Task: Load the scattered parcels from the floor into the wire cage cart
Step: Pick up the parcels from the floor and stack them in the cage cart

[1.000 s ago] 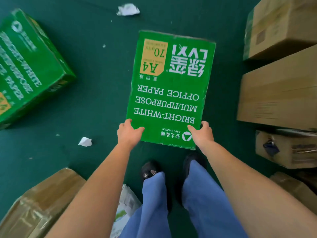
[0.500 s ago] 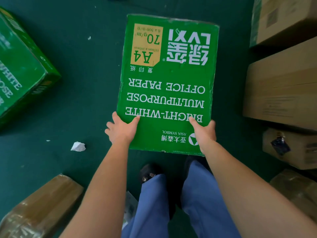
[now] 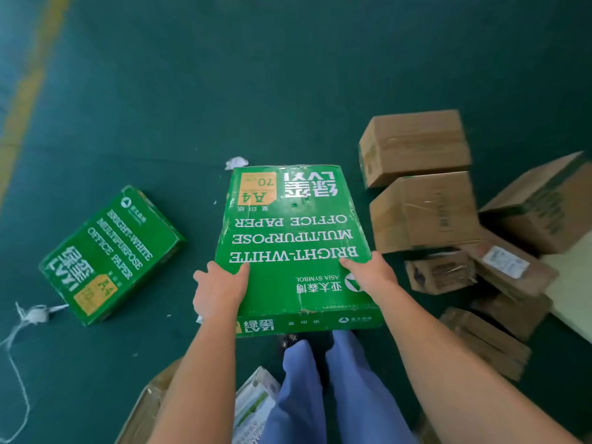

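Green office-paper carton (image 3: 293, 241) held up off the dark green floor (image 3: 224, 75), in front of the body and above the blue trouser legs (image 3: 336, 389), printed top face up, lettering upside down to the camera: "BRIGHT-WHITE MULTIPURPOSE OFFICE PAPER", an orange "A4" panel at the far left corner. Left hand (image 3: 219, 291) clamped on the near left edge, thumb over the top face, fingers wrapped down the side and out of sight below. Right hand (image 3: 373, 274) gripping the near right edge, thumb laid across the top by the printed logo, remaining fingers hidden behind the carton's side. Near end of the carton lowest, its narrow front face visible with a small tear along the top edge. Second green paper carton (image 3: 110, 253) lying on the floor well to the left, turned at an angle, apart from the held one. Crumpled white scrap (image 3: 236, 162) on the floor just beyond the held carton's far edge; tangle of white string (image 3: 30, 315) near the left border, just beside the second carton's corner. Heap of brown cardboard parcels (image 3: 423, 209) on the right, several touching and overlapping, some wrapped in clear tape, one with a white label. Another brown parcel (image 3: 144, 411) at the bottom left beside a white and green pack (image 3: 256, 398) by the legs. Yellow floor line (image 3: 28, 78) running along the far left.
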`<action>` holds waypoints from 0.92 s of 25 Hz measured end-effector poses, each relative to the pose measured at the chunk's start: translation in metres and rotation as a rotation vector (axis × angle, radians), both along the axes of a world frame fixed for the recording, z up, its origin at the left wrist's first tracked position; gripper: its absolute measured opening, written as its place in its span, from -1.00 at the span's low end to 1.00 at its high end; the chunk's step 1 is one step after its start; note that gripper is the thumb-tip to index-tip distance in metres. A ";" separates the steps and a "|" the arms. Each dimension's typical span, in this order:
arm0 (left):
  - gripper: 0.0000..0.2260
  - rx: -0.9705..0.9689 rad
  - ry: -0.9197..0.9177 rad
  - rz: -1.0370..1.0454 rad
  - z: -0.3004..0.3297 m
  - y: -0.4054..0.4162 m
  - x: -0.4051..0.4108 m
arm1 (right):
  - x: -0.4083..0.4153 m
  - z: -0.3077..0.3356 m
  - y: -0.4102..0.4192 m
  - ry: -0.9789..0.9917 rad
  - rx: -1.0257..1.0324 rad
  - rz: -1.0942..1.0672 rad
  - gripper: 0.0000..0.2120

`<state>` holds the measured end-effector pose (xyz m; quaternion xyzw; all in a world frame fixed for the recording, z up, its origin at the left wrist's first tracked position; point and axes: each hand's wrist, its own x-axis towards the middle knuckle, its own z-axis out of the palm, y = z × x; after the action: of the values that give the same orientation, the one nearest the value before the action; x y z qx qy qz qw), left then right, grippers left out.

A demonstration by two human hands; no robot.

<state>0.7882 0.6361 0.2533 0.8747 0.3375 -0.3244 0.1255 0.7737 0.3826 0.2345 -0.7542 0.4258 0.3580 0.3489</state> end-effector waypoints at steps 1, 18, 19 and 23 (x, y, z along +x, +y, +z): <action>-0.38 -0.012 -0.022 0.009 0.032 -0.002 -0.003 | -0.005 0.034 -0.007 -0.039 0.028 -0.032 -0.27; -0.48 -0.214 -0.211 -0.670 0.241 -0.300 -0.215 | -0.385 0.256 -0.253 -0.423 0.115 -0.853 -0.41; -0.47 -0.224 -0.207 -0.727 0.244 -0.322 -0.228 | -0.410 0.260 -0.264 -0.424 0.096 -0.902 -0.44; -0.48 -0.267 -0.177 -0.971 0.254 -0.409 -0.283 | -0.510 0.274 -0.287 -0.446 0.015 -1.174 -0.50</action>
<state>0.5056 0.2273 0.5071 0.9311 -0.1642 -0.3103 0.0991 0.2640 0.0957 0.5087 -0.4489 0.6834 -0.0562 0.5730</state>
